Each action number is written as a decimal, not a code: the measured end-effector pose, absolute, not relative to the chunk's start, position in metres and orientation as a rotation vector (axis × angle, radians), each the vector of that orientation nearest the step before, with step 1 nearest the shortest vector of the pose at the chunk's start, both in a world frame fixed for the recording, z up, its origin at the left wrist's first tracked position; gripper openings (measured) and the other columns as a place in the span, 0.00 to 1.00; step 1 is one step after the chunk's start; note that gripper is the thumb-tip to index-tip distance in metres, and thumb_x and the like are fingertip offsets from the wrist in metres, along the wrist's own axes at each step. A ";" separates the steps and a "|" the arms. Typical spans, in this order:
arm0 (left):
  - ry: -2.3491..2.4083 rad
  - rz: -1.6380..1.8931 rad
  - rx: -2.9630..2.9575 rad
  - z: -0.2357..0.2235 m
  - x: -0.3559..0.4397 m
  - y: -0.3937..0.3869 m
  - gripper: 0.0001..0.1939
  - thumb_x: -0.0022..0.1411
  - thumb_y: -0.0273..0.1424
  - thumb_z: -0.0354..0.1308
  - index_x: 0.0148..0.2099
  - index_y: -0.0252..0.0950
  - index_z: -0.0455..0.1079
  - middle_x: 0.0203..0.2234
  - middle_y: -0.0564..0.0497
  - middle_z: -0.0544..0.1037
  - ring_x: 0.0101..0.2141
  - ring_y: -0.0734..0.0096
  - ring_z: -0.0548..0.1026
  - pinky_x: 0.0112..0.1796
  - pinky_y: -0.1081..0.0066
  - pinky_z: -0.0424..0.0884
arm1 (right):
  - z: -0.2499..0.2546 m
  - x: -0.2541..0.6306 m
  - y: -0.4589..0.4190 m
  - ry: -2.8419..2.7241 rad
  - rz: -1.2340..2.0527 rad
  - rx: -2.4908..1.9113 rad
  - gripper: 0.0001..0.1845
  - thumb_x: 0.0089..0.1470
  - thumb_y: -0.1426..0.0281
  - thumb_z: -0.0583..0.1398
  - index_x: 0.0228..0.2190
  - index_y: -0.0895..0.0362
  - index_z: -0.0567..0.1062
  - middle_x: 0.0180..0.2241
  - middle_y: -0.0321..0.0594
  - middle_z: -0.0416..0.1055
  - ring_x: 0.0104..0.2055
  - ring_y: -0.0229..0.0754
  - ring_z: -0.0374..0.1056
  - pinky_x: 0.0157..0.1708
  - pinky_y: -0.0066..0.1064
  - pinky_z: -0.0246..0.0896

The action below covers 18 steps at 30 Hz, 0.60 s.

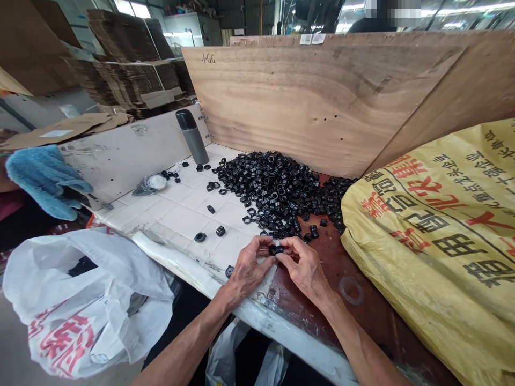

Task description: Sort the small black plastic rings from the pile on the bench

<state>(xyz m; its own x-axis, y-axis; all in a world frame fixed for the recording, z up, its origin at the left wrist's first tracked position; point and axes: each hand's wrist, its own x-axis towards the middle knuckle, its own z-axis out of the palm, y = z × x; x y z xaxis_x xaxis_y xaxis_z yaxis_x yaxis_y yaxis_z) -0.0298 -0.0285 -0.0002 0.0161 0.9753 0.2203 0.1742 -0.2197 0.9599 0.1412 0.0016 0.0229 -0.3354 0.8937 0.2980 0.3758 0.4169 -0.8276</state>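
Near the table's front edge, my left hand and my right hand meet, fingertips pinched around small black plastic ring parts. Whether these are two separate rings or one joined piece I cannot tell, as the fingers cover much of them. Just beyond my fingers lies a large heap of black plastic rings. A few loose rings rest left of the heap, among them one black ring and another black piece. A dark round part sits beside my left wrist.
A grey bottle stands at the back left, near a small clear bag. Wooden boards wall off the back. A yellow sack bulges over the right side. A white plastic bag hangs at the left, below a blue towel.
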 end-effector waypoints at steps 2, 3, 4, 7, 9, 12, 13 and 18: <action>1.194 1.299 1.444 0.000 -0.029 -0.029 0.17 0.60 0.27 0.61 0.51 0.39 0.65 0.43 0.50 0.76 0.41 0.68 0.80 0.47 0.63 0.78 | 0.023 0.141 0.002 -1.881 0.848 -1.093 0.05 0.55 0.72 0.63 0.37 0.55 0.76 0.33 0.38 0.74 0.32 0.39 0.71 0.32 0.28 0.66; 1.200 1.293 1.439 0.000 -0.030 -0.029 0.16 0.60 0.28 0.62 0.50 0.39 0.66 0.43 0.50 0.77 0.40 0.68 0.80 0.47 0.63 0.78 | 0.024 0.141 0.002 -1.886 0.844 -1.079 0.04 0.55 0.71 0.63 0.36 0.55 0.76 0.34 0.38 0.75 0.33 0.39 0.71 0.33 0.28 0.66; 1.212 1.285 1.447 0.001 -0.030 -0.030 0.15 0.60 0.28 0.62 0.50 0.39 0.67 0.42 0.50 0.77 0.40 0.69 0.80 0.47 0.63 0.78 | 0.025 0.142 0.002 -1.891 0.843 -1.060 0.04 0.56 0.71 0.63 0.36 0.55 0.77 0.35 0.38 0.75 0.34 0.40 0.72 0.34 0.28 0.66; 1.224 1.287 1.517 0.003 -0.032 -0.030 0.13 0.62 0.29 0.61 0.49 0.39 0.70 0.44 0.49 0.78 0.43 0.67 0.79 0.48 0.63 0.77 | 0.029 0.143 0.002 -1.900 0.842 -1.008 0.07 0.57 0.72 0.62 0.38 0.55 0.78 0.39 0.40 0.76 0.39 0.41 0.73 0.39 0.29 0.67; 1.202 1.323 1.567 0.003 -0.034 -0.030 0.12 0.62 0.30 0.61 0.49 0.39 0.72 0.46 0.48 0.77 0.46 0.66 0.78 0.49 0.63 0.77 | 0.031 0.143 0.001 -1.906 0.831 -1.000 0.07 0.58 0.72 0.61 0.39 0.55 0.78 0.40 0.41 0.76 0.42 0.42 0.73 0.43 0.30 0.67; 1.186 1.363 1.628 0.002 -0.035 -0.030 0.12 0.62 0.32 0.62 0.48 0.39 0.73 0.46 0.48 0.77 0.46 0.66 0.78 0.47 0.64 0.77 | 0.030 0.142 0.000 -1.908 0.818 -1.059 0.05 0.60 0.69 0.60 0.37 0.55 0.77 0.35 0.40 0.76 0.35 0.40 0.73 0.37 0.29 0.67; 1.184 1.365 1.645 0.001 -0.035 -0.030 0.12 0.62 0.32 0.62 0.49 0.39 0.73 0.46 0.47 0.77 0.45 0.66 0.78 0.47 0.64 0.77 | 0.029 0.142 0.000 -1.918 0.813 -1.082 0.05 0.60 0.68 0.60 0.35 0.55 0.76 0.33 0.39 0.76 0.32 0.39 0.72 0.33 0.28 0.66; 1.172 1.346 1.697 0.000 -0.035 -0.030 0.12 0.63 0.31 0.62 0.49 0.39 0.73 0.46 0.46 0.77 0.46 0.65 0.78 0.49 0.62 0.76 | 0.027 0.140 -0.004 -2.021 0.648 -1.120 0.17 0.65 0.63 0.56 0.25 0.55 0.70 0.22 0.36 0.68 0.26 0.38 0.66 0.29 0.28 0.60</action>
